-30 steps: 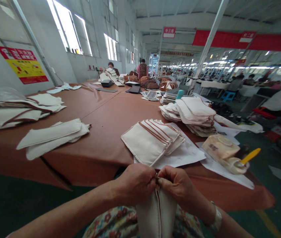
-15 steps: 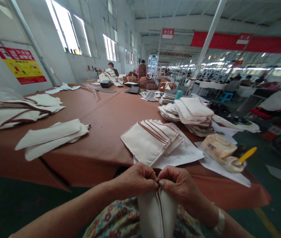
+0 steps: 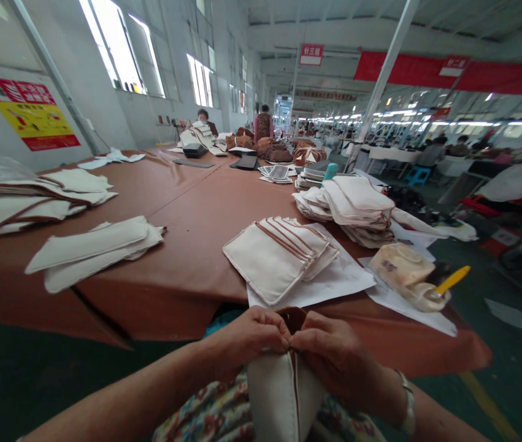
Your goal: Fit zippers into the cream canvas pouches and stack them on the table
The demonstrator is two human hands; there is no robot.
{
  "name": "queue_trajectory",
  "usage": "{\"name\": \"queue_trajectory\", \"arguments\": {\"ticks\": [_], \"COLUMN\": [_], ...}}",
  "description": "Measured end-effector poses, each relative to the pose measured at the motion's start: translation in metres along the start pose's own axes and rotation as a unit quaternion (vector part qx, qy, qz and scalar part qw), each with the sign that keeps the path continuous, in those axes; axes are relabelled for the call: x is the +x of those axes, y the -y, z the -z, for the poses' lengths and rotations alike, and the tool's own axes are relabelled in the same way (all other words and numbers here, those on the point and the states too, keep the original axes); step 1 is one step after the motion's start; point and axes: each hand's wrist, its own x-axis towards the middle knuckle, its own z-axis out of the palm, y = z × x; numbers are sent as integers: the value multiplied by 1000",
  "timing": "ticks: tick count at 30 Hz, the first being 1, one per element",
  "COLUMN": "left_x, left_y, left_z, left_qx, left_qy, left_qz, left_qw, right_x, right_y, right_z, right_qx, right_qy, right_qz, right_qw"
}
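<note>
My left hand and my right hand pinch the upper end of a cream sewn fabric piece with a brown seam down its middle. The two thumbs and forefingers meet at that seam. Brown material shows behind the fingertips, where the piece gapes. Its lower part hangs over my lap, on flowered cloth. Just beyond my hands, a fanned stack of cream pieces with brown edges lies on white paper at the table edge.
The brown-covered table bears cream panels and a larger pile at left. Tall stacks stand at right, near a cut plastic container with a yellow-handled tool. Other people sit or stand farther off.
The held piece has shifted slightly left and its top gapes wider, showing more brown material. Both hands keep their pinch near the seam. The view has turned a little.
</note>
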Motion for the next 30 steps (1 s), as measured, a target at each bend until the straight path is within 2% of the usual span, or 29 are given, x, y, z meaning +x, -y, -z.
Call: {"name": "queue_trajectory", "arguments": {"ticks": [4, 7, 9, 12, 13, 15, 17, 21, 24, 27, 30], "left_x": [0, -2, -5, -13, -16, -20, -24, -28, -31, -33, -35], "left_y": [1, 0, -2, -7, -9, -13, -17, -20, -19, -16, -15], "left_z": [1, 3, 5, 6, 6, 6, 4, 2, 0, -3, -5], "left_qx": [-22, 15, 69, 150, 170, 202, 224, 244, 235, 180, 148], "left_qy": [10, 24, 33, 39, 39, 37, 33, 27, 20, 34, 53], "left_qz": [-1, -29, -59, -90, -96, -108, -127, -168, -172, -171, -185], "left_qw": [1000, 999, 995, 984, 980, 973, 966, 955, 956, 968, 970], "right_x": [-7, -15, -20, -19, -17, -11, -4, 0, -1, -5, -7], "right_y": [-6, -7, -5, 3, 6, 11, 14, 18, 21, 23, 20], "right_z": [-4, -5, -4, 4, 7, 14, 19, 24, 25, 23, 21], "right_qx": [-104, -46, 56, 221, 250, 268, 269, 320, 291, 256, 277], "right_qy": [27, 13, -11, -24, -19, 1, 24, 68, 75, 62, 67], "right_qz": [55, 45, -21, -174, -211, -240, -242, -258, -236, -200, -191], "right_qw": [993, 998, 998, 959, 945, 933, 932, 909, 924, 944, 939]}}
